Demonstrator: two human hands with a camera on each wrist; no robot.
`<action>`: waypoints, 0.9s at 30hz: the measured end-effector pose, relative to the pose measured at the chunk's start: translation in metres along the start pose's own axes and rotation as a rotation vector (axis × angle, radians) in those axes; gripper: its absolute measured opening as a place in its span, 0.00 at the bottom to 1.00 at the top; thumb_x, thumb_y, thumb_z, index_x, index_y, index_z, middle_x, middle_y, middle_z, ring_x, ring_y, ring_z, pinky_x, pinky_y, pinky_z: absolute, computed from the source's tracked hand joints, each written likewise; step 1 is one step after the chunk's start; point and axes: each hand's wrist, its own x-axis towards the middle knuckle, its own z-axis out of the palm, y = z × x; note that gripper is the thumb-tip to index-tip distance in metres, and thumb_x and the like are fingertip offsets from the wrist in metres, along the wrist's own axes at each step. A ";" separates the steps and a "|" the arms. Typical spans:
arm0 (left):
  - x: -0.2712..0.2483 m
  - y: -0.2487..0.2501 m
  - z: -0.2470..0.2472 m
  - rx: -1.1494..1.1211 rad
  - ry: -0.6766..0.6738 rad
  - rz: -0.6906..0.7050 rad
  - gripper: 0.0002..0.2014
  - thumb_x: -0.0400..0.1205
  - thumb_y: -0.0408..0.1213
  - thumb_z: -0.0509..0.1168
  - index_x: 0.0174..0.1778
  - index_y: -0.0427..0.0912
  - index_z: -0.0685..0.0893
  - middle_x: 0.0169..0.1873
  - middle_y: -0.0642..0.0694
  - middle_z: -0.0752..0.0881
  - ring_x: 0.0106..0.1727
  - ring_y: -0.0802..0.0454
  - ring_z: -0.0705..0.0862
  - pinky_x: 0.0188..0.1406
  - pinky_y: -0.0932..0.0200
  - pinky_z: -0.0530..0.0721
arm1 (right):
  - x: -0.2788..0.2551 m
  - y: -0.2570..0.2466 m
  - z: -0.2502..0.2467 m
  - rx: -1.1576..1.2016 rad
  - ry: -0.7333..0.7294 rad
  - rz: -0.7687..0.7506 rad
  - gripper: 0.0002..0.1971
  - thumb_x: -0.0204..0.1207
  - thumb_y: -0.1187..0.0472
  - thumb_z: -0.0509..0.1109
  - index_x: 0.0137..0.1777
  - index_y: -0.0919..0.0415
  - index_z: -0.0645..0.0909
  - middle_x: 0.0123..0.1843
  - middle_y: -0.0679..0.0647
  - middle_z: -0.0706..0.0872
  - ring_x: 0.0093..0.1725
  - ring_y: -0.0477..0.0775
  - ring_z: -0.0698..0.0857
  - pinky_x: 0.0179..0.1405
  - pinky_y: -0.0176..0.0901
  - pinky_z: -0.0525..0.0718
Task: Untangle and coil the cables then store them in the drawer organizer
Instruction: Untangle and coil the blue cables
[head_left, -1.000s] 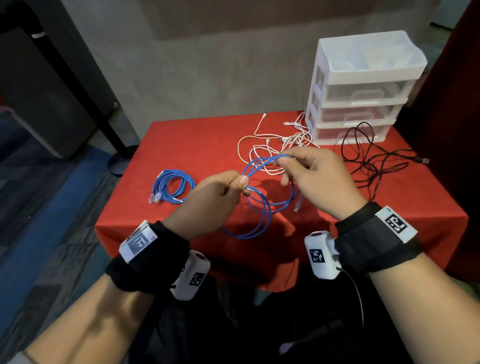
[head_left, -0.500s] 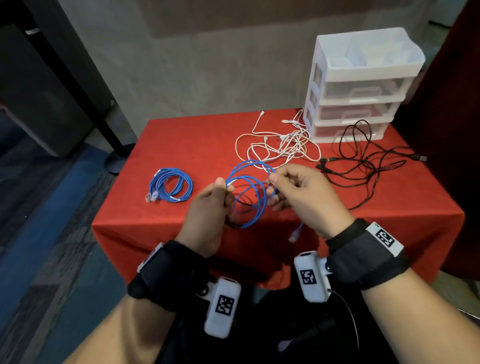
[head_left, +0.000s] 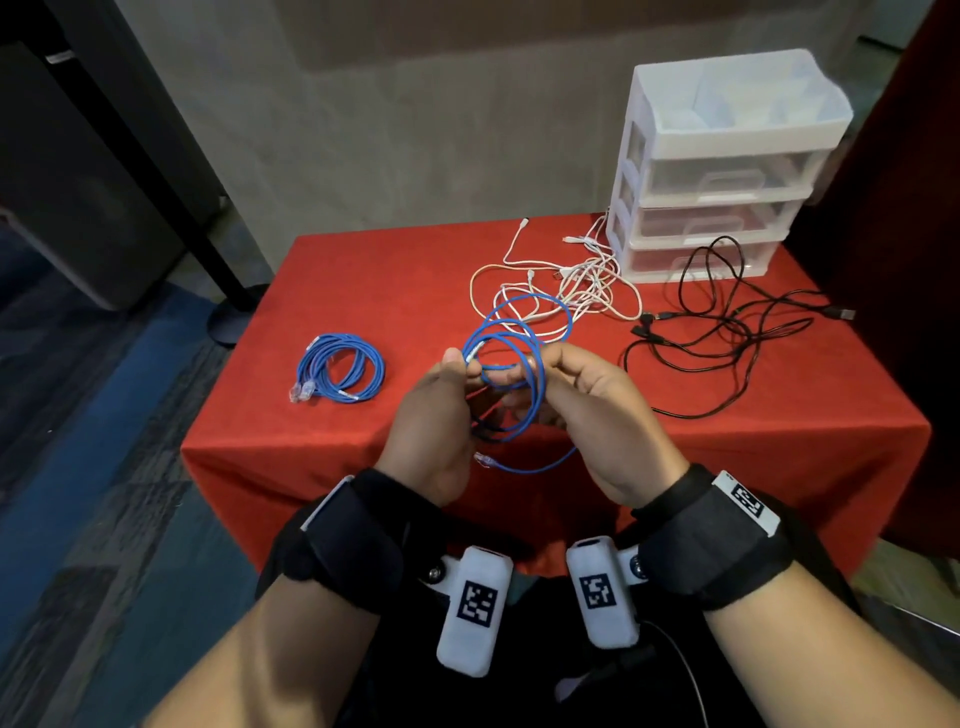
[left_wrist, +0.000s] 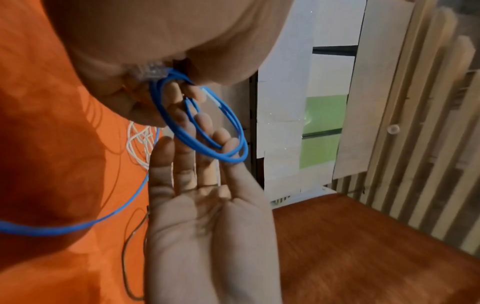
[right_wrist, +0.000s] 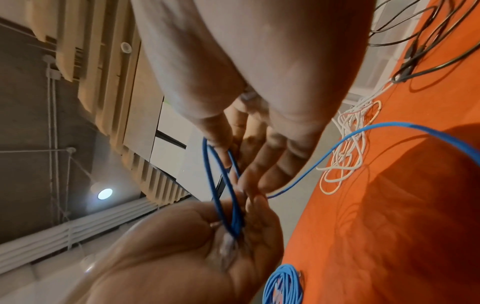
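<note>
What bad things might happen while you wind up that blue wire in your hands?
1. The loose tail of the blue cable hangs below the left hand and right hand; it may snag the red table edge.
2. Only fingertips pinch the loops, so if the grip loosens they might spring open.
3. The white cables lie just behind and might get caught up.

Blue cable (head_left: 511, 364) half-coiled, held above table; white organizer (head_left: 722, 171) drawers closed, far right.

Both hands (head_left: 511, 410) raised together, apparently pinching.
</note>
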 end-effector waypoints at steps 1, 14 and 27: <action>0.001 0.000 0.001 0.035 0.021 0.051 0.16 0.93 0.46 0.53 0.44 0.46 0.79 0.37 0.46 0.89 0.34 0.54 0.88 0.36 0.55 0.84 | -0.001 0.000 0.002 0.001 0.010 -0.010 0.08 0.87 0.67 0.66 0.55 0.70 0.86 0.46 0.58 0.92 0.44 0.49 0.86 0.46 0.39 0.84; 0.021 0.038 -0.036 -0.059 -0.104 0.038 0.15 0.93 0.43 0.54 0.43 0.42 0.78 0.29 0.52 0.69 0.21 0.64 0.68 0.22 0.70 0.74 | 0.021 -0.025 -0.053 0.097 0.174 0.044 0.11 0.90 0.68 0.61 0.66 0.59 0.81 0.35 0.54 0.79 0.17 0.44 0.69 0.19 0.39 0.82; 0.023 0.056 -0.043 0.273 -0.120 0.203 0.16 0.92 0.44 0.56 0.45 0.39 0.82 0.31 0.48 0.68 0.23 0.60 0.60 0.22 0.66 0.62 | 0.015 -0.019 -0.064 -0.635 0.132 -0.250 0.19 0.83 0.58 0.75 0.71 0.40 0.81 0.37 0.50 0.76 0.31 0.44 0.71 0.35 0.38 0.73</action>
